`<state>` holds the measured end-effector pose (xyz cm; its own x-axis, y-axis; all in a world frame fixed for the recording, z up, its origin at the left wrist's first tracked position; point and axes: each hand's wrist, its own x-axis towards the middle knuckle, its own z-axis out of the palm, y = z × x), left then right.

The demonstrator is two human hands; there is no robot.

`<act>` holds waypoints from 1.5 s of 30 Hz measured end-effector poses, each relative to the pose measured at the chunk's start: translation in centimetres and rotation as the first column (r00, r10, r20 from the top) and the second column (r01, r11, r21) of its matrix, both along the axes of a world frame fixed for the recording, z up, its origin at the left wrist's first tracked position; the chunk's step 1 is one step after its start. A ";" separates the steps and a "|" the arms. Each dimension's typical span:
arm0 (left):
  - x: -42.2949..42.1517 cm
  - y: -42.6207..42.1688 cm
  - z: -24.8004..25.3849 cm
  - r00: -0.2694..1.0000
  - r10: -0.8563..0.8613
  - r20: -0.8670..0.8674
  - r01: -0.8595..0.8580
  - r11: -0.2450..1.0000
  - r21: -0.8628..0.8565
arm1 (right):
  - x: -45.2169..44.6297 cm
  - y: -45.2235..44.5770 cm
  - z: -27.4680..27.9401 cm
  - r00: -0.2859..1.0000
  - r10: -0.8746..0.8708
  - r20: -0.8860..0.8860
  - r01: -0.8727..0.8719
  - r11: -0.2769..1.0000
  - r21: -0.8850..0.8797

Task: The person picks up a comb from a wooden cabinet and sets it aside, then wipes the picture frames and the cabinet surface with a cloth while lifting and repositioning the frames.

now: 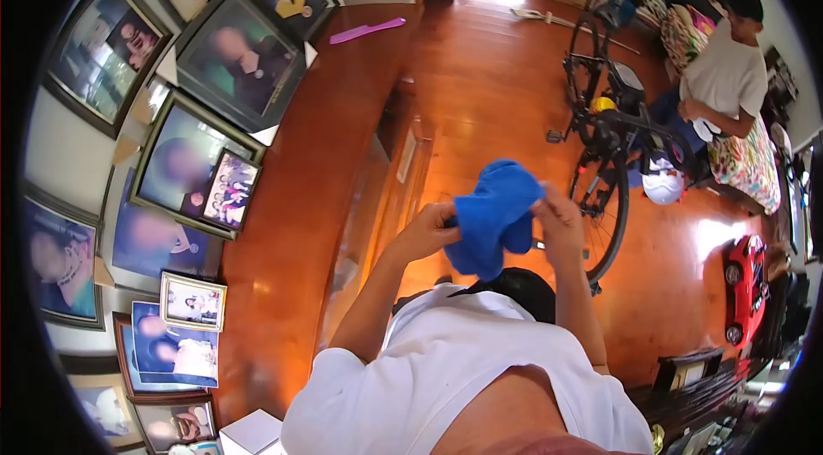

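A bright blue cloth (493,219) hangs in loose folds in front of my chest, held up between both hands. On its left side, my left hand (427,234) is closed with the thumb and fingers on the cloth's edge. My right hand (561,217) pinches the cloth's upper right edge. The fold in the middle hides part of the fingers. Below the cloth, a black rounded thing (519,290) shows at my waist, its kind unclear.
A long wooden cabinet (291,224) with framed photos (244,61) and a purple comb (367,30) runs along my left. To my right stand a black bicycle (604,138), a seated person (724,69) in a cap and a red toy car (746,290).
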<state>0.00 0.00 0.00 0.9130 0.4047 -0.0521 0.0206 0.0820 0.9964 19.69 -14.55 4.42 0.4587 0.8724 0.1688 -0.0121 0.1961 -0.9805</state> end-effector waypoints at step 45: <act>1.8 29.1 11.9 0.345 0.835 0.429 -0.938 0.312 0.147 | 10.2 51.7 2.8 0.751 0.589 0.298 -0.587 0.803 -0.106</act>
<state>1.83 29.08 11.86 -0.0639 0.9122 0.4048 -0.0807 -0.4090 0.9090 29.89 37.12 7.20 -0.2184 0.9543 0.2041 0.1720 0.2435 -0.9545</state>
